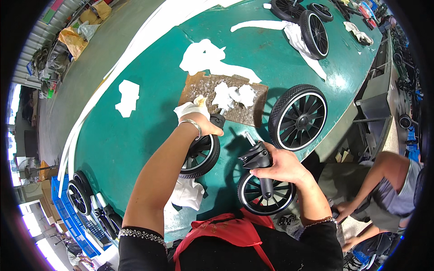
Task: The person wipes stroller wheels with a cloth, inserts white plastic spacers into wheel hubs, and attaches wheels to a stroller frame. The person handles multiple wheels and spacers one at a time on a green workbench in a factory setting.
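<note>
My left hand (199, 122) is closed around the black plastic fork (217, 120) of a small spoked wheel (203, 157). A white cloth (191, 109) with a brownish stain is bunched at its fingers. A short metal stem (222, 111) shows at the top of that fork. In my right hand (283, 164) is a second black caster fork (260, 156), its bare metal stem (250, 139) pointing up and left. The wheel (266, 200) of this fork hangs below, near the table's front edge. Between and beyond the hands lies a worn cardboard sheet (200, 86) bearing crumpled white wads (234, 95).
A large spoked wheel (298, 117) stands on the green table (156, 98) right of the cardboard. White cloths (206, 59) and several wheels (314, 35) lie farther back. A blue crate (69, 216) with wheel parts stands at left. Another person's arm (369, 188) is close at right.
</note>
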The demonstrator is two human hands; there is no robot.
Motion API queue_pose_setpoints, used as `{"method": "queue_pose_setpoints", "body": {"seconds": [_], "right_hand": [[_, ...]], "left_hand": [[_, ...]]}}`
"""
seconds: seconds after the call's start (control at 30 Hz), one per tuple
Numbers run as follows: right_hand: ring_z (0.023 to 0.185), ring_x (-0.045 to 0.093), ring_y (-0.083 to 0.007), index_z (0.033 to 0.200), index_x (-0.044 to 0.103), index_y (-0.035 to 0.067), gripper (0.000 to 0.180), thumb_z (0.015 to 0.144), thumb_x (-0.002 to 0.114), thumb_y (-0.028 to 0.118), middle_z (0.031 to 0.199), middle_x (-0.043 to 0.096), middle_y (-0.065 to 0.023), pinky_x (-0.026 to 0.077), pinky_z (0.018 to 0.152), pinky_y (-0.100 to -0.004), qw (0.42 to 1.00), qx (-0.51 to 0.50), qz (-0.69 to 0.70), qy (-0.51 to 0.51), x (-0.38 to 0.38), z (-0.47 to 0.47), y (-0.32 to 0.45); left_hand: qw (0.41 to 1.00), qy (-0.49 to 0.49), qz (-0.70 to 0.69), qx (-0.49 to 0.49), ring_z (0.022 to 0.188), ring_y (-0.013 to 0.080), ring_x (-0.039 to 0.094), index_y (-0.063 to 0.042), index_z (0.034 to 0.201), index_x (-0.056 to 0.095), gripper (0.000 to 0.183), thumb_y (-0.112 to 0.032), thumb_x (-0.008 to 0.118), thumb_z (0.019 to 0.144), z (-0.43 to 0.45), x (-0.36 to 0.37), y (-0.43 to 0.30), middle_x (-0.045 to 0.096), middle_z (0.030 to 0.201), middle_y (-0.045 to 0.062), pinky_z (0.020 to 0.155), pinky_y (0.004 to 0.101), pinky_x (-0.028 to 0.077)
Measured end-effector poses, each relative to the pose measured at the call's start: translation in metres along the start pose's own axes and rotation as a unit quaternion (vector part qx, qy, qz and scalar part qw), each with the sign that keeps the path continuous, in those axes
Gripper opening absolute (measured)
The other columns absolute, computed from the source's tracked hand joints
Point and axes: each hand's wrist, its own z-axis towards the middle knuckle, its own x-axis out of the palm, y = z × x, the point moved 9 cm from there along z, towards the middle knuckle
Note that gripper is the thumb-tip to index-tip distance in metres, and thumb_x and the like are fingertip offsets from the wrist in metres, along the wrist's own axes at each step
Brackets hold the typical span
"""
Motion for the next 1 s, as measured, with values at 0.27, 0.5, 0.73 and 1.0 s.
{"method": "queue_pose_setpoints", "body": {"seconds": [0.27,0.5,0.73,1.0], "right_hand": [[0.083,0.069,-0.0347,0.140,0.043,-0.003,0.096,0.068,0.076,0.051,0.083,0.069,-0.0199,0.052,0.077,-0.0385,0.993,-0.039,-0.086,-0.069,0.001,-0.005,0.013],[0.064,0.068,-0.0334,0.141,0.043,-0.001,0.096,0.065,0.077,0.048,0.063,0.064,-0.0148,0.052,0.062,-0.0400,0.975,-0.118,-0.175,-0.063,0.026,-0.019,0.069],[0.059,0.066,-0.0316,0.142,0.044,0.002,0.094,0.065,0.079,0.044,0.062,0.064,-0.0123,0.052,0.058,-0.0398,0.942,-0.216,-0.245,-0.073,0.055,-0.033,0.110],[0.063,0.067,-0.0318,0.143,0.043,0.004,0.097,0.064,0.081,0.044,0.068,0.066,-0.0115,0.053,0.062,-0.0363,0.961,-0.174,-0.156,-0.149,0.062,-0.059,0.087]], "left_hand": [[0.964,-0.208,0.105,0.132,0.100,0.0336,0.060,0.003,0.099,0.061,0.079,-0.060,0.079,0.055,-0.103,-0.002,0.006,0.062,0.104,0.019,0.090,0.0378,0.047],[0.947,-0.280,-0.013,0.154,0.090,0.0333,0.057,-0.004,0.096,0.060,0.067,-0.052,0.082,0.055,-0.191,0.002,0.016,0.056,0.095,0.014,0.083,0.0406,0.046],[0.909,-0.360,-0.094,0.186,0.082,0.0284,0.061,-0.011,0.099,0.059,0.055,-0.043,0.082,0.061,-0.253,0.008,0.041,0.060,0.088,0.008,0.074,0.0376,0.049],[0.893,-0.287,-0.255,0.235,0.080,0.0238,0.063,-0.004,0.110,0.060,0.065,-0.024,0.089,0.056,-0.297,0.027,0.060,0.063,0.088,0.008,0.076,0.0331,0.050]]}}
